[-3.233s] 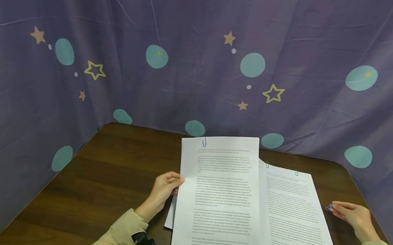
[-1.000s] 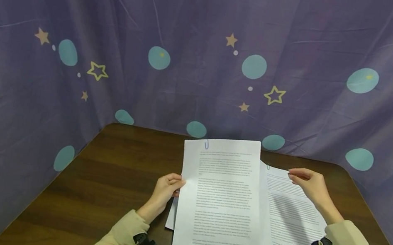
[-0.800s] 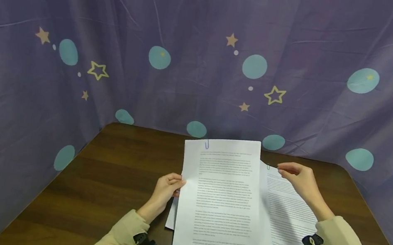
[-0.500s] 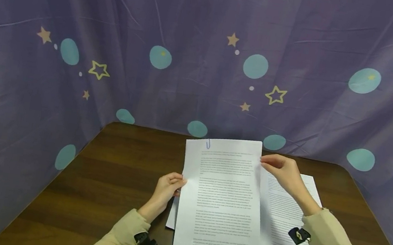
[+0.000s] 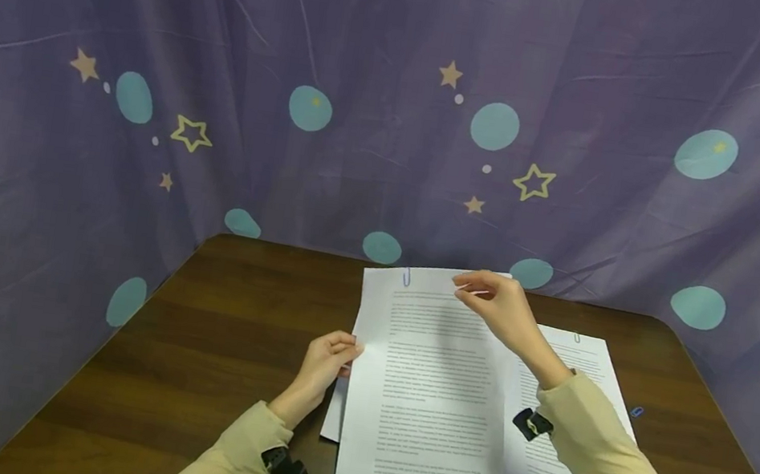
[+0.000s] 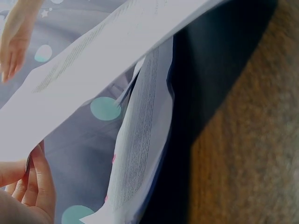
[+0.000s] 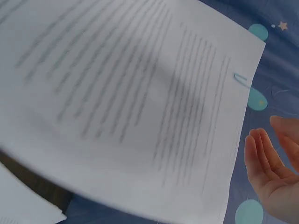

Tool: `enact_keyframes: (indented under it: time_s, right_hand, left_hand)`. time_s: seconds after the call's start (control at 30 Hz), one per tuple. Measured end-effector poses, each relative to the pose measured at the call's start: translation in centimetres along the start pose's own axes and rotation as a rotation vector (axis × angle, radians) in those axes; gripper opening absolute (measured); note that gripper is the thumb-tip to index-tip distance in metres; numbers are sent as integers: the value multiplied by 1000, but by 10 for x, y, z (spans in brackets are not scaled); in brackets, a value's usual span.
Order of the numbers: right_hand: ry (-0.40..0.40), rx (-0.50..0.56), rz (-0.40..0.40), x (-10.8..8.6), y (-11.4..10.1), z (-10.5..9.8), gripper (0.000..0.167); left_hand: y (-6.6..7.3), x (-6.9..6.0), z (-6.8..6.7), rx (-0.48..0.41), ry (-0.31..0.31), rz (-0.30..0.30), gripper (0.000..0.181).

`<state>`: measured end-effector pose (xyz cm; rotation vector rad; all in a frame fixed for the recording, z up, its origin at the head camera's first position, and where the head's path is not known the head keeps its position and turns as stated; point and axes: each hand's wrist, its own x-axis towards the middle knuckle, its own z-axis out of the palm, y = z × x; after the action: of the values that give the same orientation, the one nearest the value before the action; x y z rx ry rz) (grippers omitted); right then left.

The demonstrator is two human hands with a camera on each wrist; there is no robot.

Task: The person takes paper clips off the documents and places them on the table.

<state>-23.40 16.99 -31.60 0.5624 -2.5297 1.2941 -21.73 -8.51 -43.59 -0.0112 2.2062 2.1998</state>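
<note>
Your left hand [image 5: 320,362] pinches the left edge of the printed paper [image 5: 436,407], which is held raised over the table [image 5: 200,374]. Your right hand [image 5: 508,312] hovers before its upper right part, thumb and fingers apart. Behind lie more pages [image 5: 555,464], with a blue clip [image 5: 637,411] to their right. A paper clip [image 5: 407,277] sits on the raised paper's top edge; a patterned curtain [image 5: 377,50] hangs beyond.

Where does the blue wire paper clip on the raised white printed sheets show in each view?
Head: the blue clip is just right of picture centre, below mid-height, on the sheets' top edge, toward its left corner.
Left wrist: not in it.
Right wrist: upper right, on the sheets' right-hand edge.
Shared landmark: the raised white printed sheets, in all three.
</note>
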Motion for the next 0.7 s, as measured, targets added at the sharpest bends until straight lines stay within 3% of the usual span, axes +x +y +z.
enact_keyframes:
  time_s: [0.23,0.7]
  right_hand:
    - [21,82,-24,10,-11,15,20]
    - [40,88,-37,26,-21,36,18]
  left_hand:
    - [0,0,1,6,0,9,17]
    - [0,-2,4,-46,2,5,13]
